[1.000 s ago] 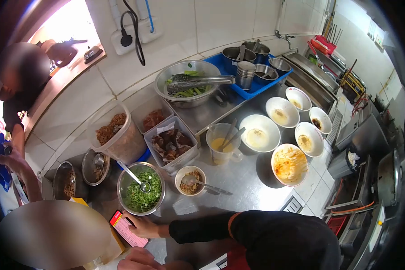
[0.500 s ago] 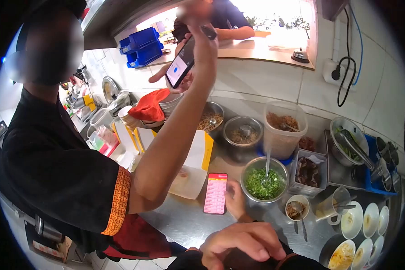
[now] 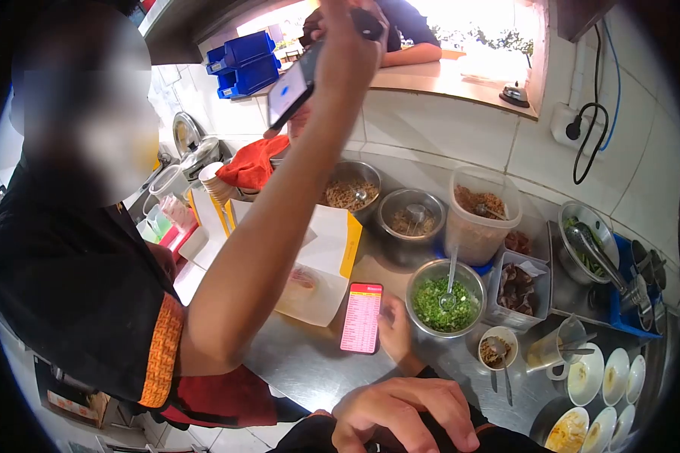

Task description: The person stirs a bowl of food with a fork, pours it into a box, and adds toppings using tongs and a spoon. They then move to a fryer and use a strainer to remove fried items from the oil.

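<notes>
A smartphone (image 3: 361, 318) with a red, yellow and pink list on its screen is in my right hand (image 3: 397, 328). The thumb lies along its right edge and the other fingers are hidden behind it. Across my dark right sleeve at the bottom of the view rests my left hand (image 3: 408, 415), fingers bent and apart, holding nothing. Right of the phone stands a steel bowl of chopped green onion (image 3: 440, 303) with a spoon in it. An open white and yellow box with a paper liner (image 3: 310, 302) lies to its left.
A co-worker's bare arm (image 3: 257, 249) crosses the left side, holding another phone (image 3: 289, 94). Along the wall stand steel bowls (image 3: 412, 215) and a plastic tub (image 3: 483, 204). White bowls (image 3: 585, 374) and a measuring jug (image 3: 555, 347) sit at the right.
The co-worker's arm and phone have shifted up and left, showing more of the box. My left hand has moved slightly over my right sleeve. My right hand keeps the phone nearly in place.
</notes>
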`<state>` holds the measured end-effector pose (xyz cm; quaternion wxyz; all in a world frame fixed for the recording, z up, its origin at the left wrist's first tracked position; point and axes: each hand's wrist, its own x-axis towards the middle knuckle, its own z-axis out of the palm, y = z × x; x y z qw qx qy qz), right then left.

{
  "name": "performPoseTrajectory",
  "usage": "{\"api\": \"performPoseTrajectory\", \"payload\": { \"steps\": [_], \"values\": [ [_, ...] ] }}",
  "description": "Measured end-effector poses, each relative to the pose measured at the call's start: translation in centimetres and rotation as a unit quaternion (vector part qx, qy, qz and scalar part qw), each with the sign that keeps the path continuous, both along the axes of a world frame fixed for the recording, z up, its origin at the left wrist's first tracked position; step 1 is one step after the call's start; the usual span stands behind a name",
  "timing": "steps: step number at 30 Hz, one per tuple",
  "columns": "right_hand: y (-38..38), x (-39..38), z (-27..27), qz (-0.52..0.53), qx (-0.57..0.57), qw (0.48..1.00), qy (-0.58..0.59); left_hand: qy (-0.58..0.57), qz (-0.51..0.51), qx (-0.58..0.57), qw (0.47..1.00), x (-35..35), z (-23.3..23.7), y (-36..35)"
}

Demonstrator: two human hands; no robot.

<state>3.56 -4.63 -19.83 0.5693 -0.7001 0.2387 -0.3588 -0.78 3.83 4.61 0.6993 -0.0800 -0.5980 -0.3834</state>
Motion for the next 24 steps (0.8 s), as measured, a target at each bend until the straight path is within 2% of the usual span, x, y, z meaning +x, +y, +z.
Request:
{"api": "performPoseTrajectory", "payload": {
  "steps": [5,11,24],
  "values": [
    [0.1,0.0,0.4,0.017,0.017,0.999,-0.023,0.007,-0.019,-0.001,1.000,0.1,-0.2,0.0],
    [-0.1,-0.2,0.6,0.019,0.004,1.000,0.015,0.024,-0.049,-0.001,0.999,0.3,-0.3,-0.4],
    [0.2,-0.2,1.6,0.020,0.017,1.000,0.003,0.038,-0.093,-0.018,0.995,0.6,-0.2,-1.0]
  ]
}}
